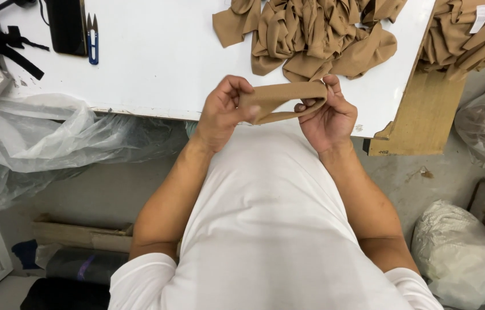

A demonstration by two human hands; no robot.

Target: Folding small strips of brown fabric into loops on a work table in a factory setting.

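Tan ribbed fabric, a short folded band (284,99), sits between your two hands just above the near edge of the desk (156,63). Your left hand (220,112) pinches one end, thumb and fingers closed on the cloth. Your right hand (328,115) pinches the other end, fingers curled around the fold and the thumb on top. Both hands are closed on the band, and it hangs clear of the desk.

It looks light, soft and stretchy, so it will likely sag or twist wherever you leave it unsupported. Holding it at the two ends, as you do now, seems the best grip, since that keeps it flat. It should not be slippery or fragile; the ribbing gives your fingers something to catch.

Its long axis runs left to right across your body, rising a little toward your right hand. The doubled layers spread apart toward your left hand and close together at your right.

Farther out on the desk lies a heap of matching tan pieces (317,34). More of them rest on a cardboard box (426,109) to your right. Blue thread snips (92,39) lie at the far left.
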